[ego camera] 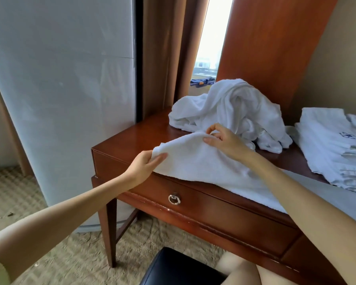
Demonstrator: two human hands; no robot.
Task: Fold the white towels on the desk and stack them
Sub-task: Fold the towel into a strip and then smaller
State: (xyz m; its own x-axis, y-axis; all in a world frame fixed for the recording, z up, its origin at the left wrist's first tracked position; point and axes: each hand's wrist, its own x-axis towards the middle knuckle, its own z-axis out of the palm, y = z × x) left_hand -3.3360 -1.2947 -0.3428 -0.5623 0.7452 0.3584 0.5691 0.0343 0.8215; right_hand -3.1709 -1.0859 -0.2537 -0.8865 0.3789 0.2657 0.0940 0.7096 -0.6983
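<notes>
Left grip (146, 165) and right grip (224, 140) each pinched an edge of the white towel (193, 161) lying on the worktop (136, 136).

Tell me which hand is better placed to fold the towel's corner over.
Probably left: the left hand grips the towel's lifted corner, while the right hand pinches its far edge beside the crumpled pile, better as an anchor.

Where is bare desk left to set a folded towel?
Bare wood: left-rear corner of the desk, between its left edge and the crumpled pile; also a narrow strip between pile and folded stack. Crowded: the front, under the towel held by left hand and right hand.
</notes>
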